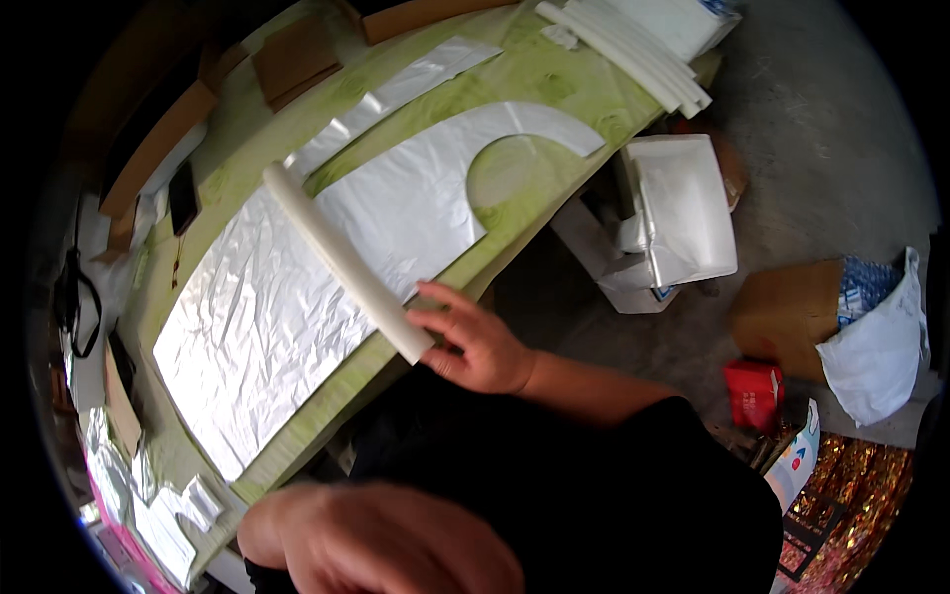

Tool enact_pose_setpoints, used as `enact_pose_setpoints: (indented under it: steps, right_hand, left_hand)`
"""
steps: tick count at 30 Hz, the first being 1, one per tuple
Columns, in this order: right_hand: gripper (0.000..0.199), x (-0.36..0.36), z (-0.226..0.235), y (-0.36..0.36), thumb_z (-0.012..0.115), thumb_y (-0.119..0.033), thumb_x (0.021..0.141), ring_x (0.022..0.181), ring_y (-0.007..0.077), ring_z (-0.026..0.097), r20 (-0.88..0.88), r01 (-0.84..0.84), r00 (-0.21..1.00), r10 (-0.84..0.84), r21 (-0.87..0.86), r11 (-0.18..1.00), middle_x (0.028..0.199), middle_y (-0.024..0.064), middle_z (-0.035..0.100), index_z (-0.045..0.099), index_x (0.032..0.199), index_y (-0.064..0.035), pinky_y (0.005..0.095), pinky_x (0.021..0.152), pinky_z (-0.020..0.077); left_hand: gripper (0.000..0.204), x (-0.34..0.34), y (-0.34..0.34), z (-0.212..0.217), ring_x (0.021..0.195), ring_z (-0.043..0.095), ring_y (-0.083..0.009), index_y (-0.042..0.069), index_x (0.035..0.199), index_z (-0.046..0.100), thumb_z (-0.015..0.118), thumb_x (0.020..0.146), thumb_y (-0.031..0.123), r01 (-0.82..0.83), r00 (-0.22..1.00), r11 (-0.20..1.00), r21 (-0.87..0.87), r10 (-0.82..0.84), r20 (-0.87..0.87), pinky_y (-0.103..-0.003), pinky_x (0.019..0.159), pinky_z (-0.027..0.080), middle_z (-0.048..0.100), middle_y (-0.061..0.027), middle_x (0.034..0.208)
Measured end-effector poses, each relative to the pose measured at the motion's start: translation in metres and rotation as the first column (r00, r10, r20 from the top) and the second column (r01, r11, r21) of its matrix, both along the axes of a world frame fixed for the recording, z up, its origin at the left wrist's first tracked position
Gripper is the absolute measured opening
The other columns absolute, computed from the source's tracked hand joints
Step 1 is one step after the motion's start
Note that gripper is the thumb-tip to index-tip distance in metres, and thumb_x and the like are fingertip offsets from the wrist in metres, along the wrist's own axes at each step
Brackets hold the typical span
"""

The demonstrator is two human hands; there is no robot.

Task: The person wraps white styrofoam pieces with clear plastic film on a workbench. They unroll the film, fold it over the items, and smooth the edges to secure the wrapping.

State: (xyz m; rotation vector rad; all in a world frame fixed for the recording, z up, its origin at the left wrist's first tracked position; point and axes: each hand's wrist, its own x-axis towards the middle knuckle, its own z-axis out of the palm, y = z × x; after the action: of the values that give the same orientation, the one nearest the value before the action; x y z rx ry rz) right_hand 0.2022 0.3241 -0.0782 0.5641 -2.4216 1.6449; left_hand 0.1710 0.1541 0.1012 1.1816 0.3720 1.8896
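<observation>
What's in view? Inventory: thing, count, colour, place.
table cover: 1, green, upper centre
sheet: seemingly 1, silver, on cover
strip: 1, silver, beyond sheet
roll: 1, white, across sheet
tubes: several, white, cover's far right
phone-like slab: 1, black, cover's left
cardboard pieces: several, brown, far and left edges
strap: 1, black, far left
scraps: several, silver, lower left
container: 1, white, right of cover
carton: 1, brown, right floor
bag: 1, white, at carton
packet: 1, red, near carton
tinsel: 1 heap, gold, lower right
card: 1, white, beside tinsel
right hand: 1, bare, fingers at roll's near end
left hand: 1, bare, blurred, bottom edge
</observation>
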Motion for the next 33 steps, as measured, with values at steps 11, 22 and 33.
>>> enact_pose_setpoints:
  steps: [11,22,33]
  right_hand:
    - [0.032,0.014,-0.013,0.017,0.07,-0.005,0.092,0.076,0.0144,0.064,0.103,0.066,0.993,-0.051,-0.148,0.987,0.138,0.0134,0.056,0.066,0.123,-0.0063,0.0275,0.07,0.0548]
    - [0.027,0.021,-0.022,0.038,0.07,-0.004,0.092,0.074,0.0148,0.062,0.07,0.15,0.987,-0.143,-0.116,0.982,0.124,0.0129,0.064,0.067,0.119,-0.0051,0.0272,0.066,0.0524]
    - [0.024,-0.031,0.009,0.049,0.071,-0.002,0.086,0.096,0.0306,0.066,-0.305,0.288,0.911,-0.277,-0.009,0.958,0.111,0.0118,0.07,0.069,0.109,-0.0055,0.0379,0.084,0.0535]
  left_hand:
    - [0.041,-0.122,0.058,-0.121,0.104,0.068,-0.0258,0.007,0.118,0.071,0.08,0.082,0.026,-0.962,0.273,-0.025,-0.272,-0.076,-0.959,-0.037,0.091,0.055,0.071,-0.0123,0.114]
    - [0.028,-0.153,0.07,-0.148,0.088,0.07,-0.0214,0.007,0.105,0.073,0.074,0.087,0.028,-0.897,0.44,-0.108,-0.429,-0.124,-0.889,-0.034,0.082,0.055,0.074,-0.0077,0.095]
    - [0.022,-0.167,0.05,-0.139,0.068,0.059,-0.0161,0.005,0.103,0.069,0.066,0.092,0.024,-0.543,0.724,-0.105,-0.833,0.444,-0.528,-0.031,0.061,0.048,0.064,-0.0041,0.079]
